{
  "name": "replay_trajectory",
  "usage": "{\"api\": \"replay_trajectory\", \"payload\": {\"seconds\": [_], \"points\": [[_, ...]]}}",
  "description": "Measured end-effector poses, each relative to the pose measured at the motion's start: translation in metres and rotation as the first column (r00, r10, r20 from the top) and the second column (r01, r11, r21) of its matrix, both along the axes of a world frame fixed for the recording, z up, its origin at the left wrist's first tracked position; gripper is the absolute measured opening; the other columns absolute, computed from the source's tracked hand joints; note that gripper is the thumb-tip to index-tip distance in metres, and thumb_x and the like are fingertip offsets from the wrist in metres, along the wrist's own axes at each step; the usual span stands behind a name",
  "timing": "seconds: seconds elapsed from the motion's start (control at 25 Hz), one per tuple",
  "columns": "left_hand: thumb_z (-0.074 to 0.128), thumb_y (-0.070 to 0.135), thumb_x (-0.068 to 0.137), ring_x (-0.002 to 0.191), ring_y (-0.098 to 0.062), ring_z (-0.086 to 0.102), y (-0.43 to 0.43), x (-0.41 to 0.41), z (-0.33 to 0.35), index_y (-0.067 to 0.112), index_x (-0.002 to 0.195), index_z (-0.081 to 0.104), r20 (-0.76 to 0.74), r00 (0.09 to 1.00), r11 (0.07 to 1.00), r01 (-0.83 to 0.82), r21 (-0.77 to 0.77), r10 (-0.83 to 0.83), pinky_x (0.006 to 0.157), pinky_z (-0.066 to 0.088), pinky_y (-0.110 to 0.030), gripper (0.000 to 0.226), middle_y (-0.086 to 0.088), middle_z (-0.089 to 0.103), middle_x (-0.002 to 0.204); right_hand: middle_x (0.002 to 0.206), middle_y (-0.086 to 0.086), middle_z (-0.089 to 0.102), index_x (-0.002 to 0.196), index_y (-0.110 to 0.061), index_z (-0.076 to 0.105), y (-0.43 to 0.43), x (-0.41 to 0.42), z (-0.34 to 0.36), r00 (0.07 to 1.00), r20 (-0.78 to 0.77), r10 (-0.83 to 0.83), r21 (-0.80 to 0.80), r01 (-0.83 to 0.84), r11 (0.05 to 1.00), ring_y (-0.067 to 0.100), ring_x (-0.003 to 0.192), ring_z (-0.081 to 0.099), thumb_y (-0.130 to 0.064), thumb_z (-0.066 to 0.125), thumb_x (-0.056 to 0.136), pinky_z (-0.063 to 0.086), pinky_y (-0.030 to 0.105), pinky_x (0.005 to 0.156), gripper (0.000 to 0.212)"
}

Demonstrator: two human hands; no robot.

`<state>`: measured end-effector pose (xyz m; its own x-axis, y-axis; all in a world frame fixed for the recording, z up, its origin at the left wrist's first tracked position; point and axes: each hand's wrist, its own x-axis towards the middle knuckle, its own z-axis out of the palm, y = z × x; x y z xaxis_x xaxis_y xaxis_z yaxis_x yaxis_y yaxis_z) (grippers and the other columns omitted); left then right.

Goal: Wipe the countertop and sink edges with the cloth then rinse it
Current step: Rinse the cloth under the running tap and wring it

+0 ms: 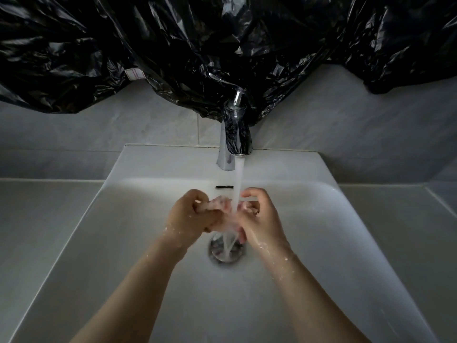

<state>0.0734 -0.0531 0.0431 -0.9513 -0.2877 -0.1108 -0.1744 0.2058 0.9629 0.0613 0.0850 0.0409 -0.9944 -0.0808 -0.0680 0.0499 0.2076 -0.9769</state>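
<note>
1. Head view: both hands met under the running stream of water point(238, 179) from the chrome tap point(231, 142), over the middle of the white sink point(346, 219) and just above the drain point(226, 251).
2. The cloth point(217, 204) — small, pale pink, soaked — sat bunched between the hands. The left hand point(195, 216) had its grip pressed together on one end of the wad; the right hand point(259, 219) curled around the other end, thumb and forefinger lifted a little, lower fingers closed on the fabric.
3. Water ran off the cloth straight into the drain; droplets showed on both wrists.
4. The grey bench point(37, 219) lay on either side of the sink, and black plastic sheeting point(148, 45) hung above the tap.
5. Judgement: this was the rinse step. To do it well, the cloth should be opened and turned so that the stream reaches every fold, kneaded — not merely held — and kept low in the basin to limit splashing, then wrung out.
</note>
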Motion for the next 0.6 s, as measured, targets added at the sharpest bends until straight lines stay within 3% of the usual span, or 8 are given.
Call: {"api": "replay_trajectory", "payload": {"seconds": [0.08,0.16,0.28,0.36,0.4,0.48,0.6], "points": [[0.062,0.027,0.071,0.05,-0.02,0.045,0.002,0.004,-0.002,0.011,0.061,0.047,-0.003,0.998,0.989,-0.057,-0.139,0.057,0.051,0.041,-0.029,0.025,-0.001,0.049,0.05,0.057,-0.011,0.055,0.066,-0.035,0.055,-0.007,0.001,0.005,0.998,-0.059,-0.003,0.044,0.005,0.999,0.005,0.053,0.049,-0.027,0.065,0.081,0.039,0.019,0.051,0.02],[0.058,0.034,0.074,0.055,-0.021,0.047,0.001,0.006,-0.001,0.012,0.059,0.047,-0.001,1.0,0.974,-0.026,-0.223,0.027,0.055,0.044,-0.033,0.029,0.0,0.05,0.052,0.056,-0.011,0.054,0.058,-0.03,0.053,-0.01,-0.001,0.012,0.997,-0.069,-0.02,0.104,0.027,0.994,0.008,0.06,0.052,-0.03,0.063,0.086,0.039,0.019,0.052,0.029],[0.069,0.009,0.078,0.06,-0.021,0.056,-0.005,0.008,0.002,0.021,0.067,0.058,-0.011,1.0,0.992,0.015,-0.123,-0.017,0.065,0.052,-0.038,0.019,0.0,0.059,0.061,0.079,-0.001,0.066,0.084,-0.021,0.066,-0.009,-0.003,0.022,0.995,0.096,-0.007,-0.064,0.013,0.998,0.016,0.073,0.061,-0.012,0.065,0.084,0.05,0.019,0.052,0.009],[0.075,0.0,0.07,0.056,-0.02,0.054,-0.005,0.011,0.007,0.018,0.067,0.057,-0.046,0.999,1.0,-0.019,-0.015,0.019,0.059,0.052,-0.034,0.025,0.002,0.054,0.061,0.08,0.001,0.068,0.088,-0.021,0.066,-0.008,-0.001,0.024,0.994,0.099,-0.053,-0.052,0.058,0.997,0.017,0.068,0.062,-0.016,0.069,0.08,0.05,0.022,0.049,0.01],[0.076,0.003,0.071,0.052,-0.018,0.053,-0.002,0.012,0.011,0.014,0.067,0.055,-0.047,0.998,0.999,-0.033,0.011,0.033,0.054,0.052,-0.03,0.024,0.002,0.053,0.059,0.076,0.003,0.068,0.082,-0.021,0.065,-0.008,-0.001,0.025,0.991,0.081,-0.104,-0.027,0.107,0.994,0.02,0.065,0.062,-0.023,0.068,0.08,0.051,0.028,0.05,0.004],[0.07,0.016,0.08,0.048,-0.014,0.056,0.002,0.014,0.017,0.01,0.069,0.056,-0.02,1.0,0.999,-0.02,-0.035,0.019,0.05,0.052,-0.027,0.019,0.0,0.06,0.056,0.068,0.009,0.064,0.072,-0.016,0.061,-0.004,0.0,0.029,0.985,0.059,-0.163,0.002,0.163,0.987,0.024,0.058,0.06,-0.028,0.061,0.082,0.051,0.034,0.052,0.016],[0.06,0.028,0.088,0.067,-0.014,0.064,-0.002,0.012,0.025,0.018,0.076,0.065,0.029,0.99,0.985,0.143,-0.097,-0.141,0.068,0.058,-0.032,0.016,0.001,0.068,0.068,0.064,0.004,0.057,0.078,-0.012,0.062,0.006,0.003,0.039,0.99,0.094,-0.101,-0.077,0.108,0.991,0.014,0.048,0.048,-0.011,0.056,0.088,0.049,0.026,0.048,0.012]]}}
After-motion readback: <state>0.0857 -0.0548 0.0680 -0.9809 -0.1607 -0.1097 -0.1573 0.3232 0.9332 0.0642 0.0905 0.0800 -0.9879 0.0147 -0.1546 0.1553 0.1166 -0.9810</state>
